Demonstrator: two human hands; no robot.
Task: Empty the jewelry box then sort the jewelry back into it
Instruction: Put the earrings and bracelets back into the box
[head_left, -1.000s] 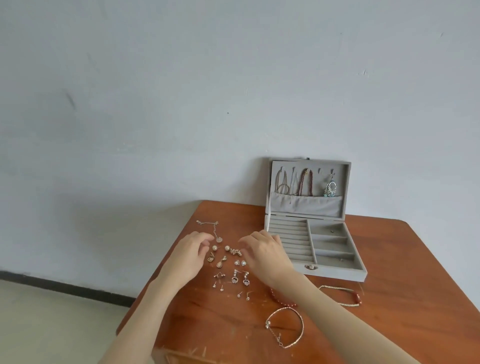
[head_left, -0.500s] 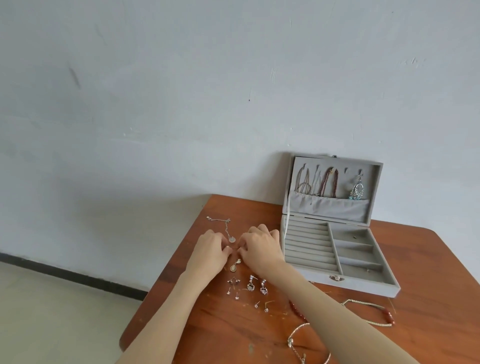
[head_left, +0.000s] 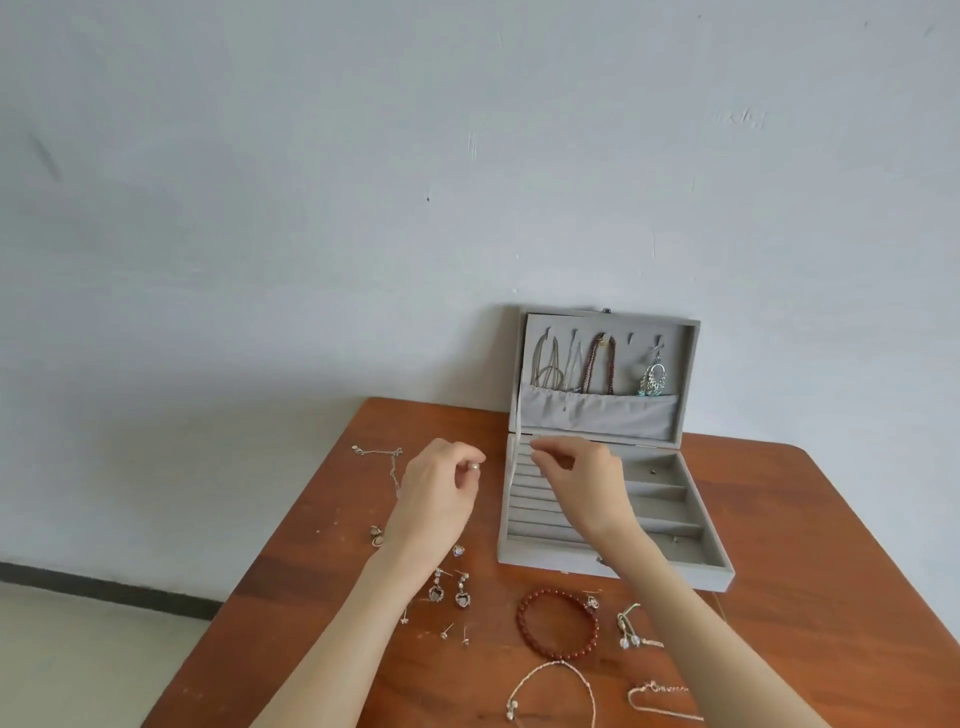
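Wooden table (head_left: 779, 519): jewelry box (head_left: 613, 564) open, lid upright; left hand (head_left: 436, 493) pinching pearl earring (head_left: 474, 467); right hand (head_left: 582, 483) fingers pinched, contents unclear.

Jewelry box (head_left: 613, 564): grey, velvet-lined, lid upright with necklaces (head_left: 576, 369) hanging inside, ring rolls and side compartments below. Left of the box: chain (head_left: 387, 457), drop earrings (head_left: 449, 592), studs. In front: red bead bracelet (head_left: 558, 626), silver bracelet (head_left: 550, 691).

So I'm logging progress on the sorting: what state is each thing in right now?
jewelry box: lid open, upright against the wall.
lid pocket: necklaces hang into it.
ring rolls: bare where visible.
left hand: pinching a pearl stud beside the box.
right hand: over the ring rolls, fingertips pinched; grip contents too small to tell.
red bead bracelet: lying on the table.
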